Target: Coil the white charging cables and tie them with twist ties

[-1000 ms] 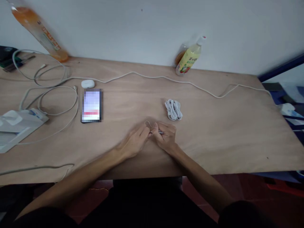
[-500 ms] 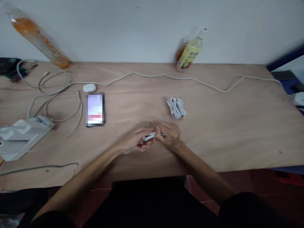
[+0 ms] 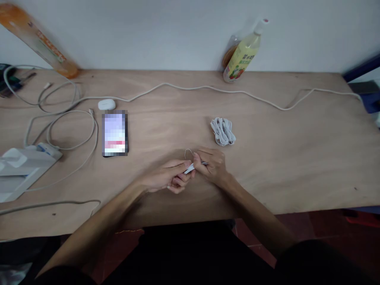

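A small folded bundle of white cable [image 3: 189, 168] is held between both hands near the table's front edge. My left hand [image 3: 169, 175] pinches its left end with the thumb on top and the fingers curled below. Around its right part my right hand [image 3: 211, 164] is closed, and a bit of cable pokes out past the thumb. A thin loop of wire [image 3: 188, 151] rises just above the hands. Beyond my right hand, coiled white cables [image 3: 223, 131] lie on the wooden table [image 3: 166, 126].
To the left are a phone [image 3: 115, 133], a white earbud case [image 3: 106, 104], loose cables and a white power strip [image 3: 28, 170]. A long white cable [image 3: 190, 88] crosses the back. An orange bottle [image 3: 49, 47] and a yellow-labelled bottle [image 3: 245, 55] stand by the wall.
The view has shifted slightly. The held bundle has tilted and less of it shows between the hands. Both hands keep their hold.
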### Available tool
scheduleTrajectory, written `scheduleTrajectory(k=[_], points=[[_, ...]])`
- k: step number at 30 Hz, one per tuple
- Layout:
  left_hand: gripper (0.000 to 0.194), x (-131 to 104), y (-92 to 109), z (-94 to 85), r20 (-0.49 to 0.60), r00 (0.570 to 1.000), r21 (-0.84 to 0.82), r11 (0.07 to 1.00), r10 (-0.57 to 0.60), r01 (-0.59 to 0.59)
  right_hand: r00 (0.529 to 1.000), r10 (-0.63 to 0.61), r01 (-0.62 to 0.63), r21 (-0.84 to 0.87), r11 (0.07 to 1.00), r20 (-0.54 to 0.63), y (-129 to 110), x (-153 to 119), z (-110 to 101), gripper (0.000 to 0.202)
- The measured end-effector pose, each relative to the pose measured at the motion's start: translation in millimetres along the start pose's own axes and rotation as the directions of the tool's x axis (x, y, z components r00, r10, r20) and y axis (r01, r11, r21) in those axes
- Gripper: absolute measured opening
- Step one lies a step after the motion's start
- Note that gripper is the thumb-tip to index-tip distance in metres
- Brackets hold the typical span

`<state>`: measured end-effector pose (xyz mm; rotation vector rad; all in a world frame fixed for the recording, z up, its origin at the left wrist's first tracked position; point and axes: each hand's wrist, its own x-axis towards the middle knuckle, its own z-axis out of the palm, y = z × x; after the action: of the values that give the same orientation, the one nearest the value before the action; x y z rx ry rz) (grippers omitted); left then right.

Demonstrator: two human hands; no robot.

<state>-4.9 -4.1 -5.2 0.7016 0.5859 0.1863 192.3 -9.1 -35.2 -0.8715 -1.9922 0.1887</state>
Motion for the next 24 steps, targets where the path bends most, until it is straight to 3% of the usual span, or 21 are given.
scheduleTrajectory(k=[6, 13, 16, 20, 24], points=[[0.048, 0.7, -0.8, -0.9, 0.094, 0.994, -0.095, 0.994, -0.048, 0.057, 1.000, 0.019, -0.020, 0.027, 0.999, 0.012, 1.2, -3.9, 0.0, 0.043], [0.046, 2.5, -6.5, -0.2, -0.047, 0.997, -0.090, 0.994, 0.055, -0.059, 0.985, 0.171, -0.171, -0.018, 0.985, -0.004, 2.0, -8.0, 1.1, 0.039], [0.049, 3.3, -4.5, -1.2, -0.123, 0.979, -0.092, 0.980, 0.162, -0.174, 0.956, 0.285, -0.286, -0.003, 0.958, -0.068, -0.4, -8.1, -0.1, 0.031], [0.047, 5.8, 2.4, -6.2, -0.313, 0.886, -0.026, 0.930, 0.342, -0.368, 0.875, 0.461, -0.459, 0.049, 0.887, -0.146, -2.9, -8.8, 0.7, 0.025], [0.046, 9.8, 4.5, -15.5, -0.495, 0.700, 0.186, 0.849, 0.516, -0.494, 0.889, 0.452, -0.455, -0.039, 0.889, -0.075, -4.9, -10.2, 8.2, 0.011]])
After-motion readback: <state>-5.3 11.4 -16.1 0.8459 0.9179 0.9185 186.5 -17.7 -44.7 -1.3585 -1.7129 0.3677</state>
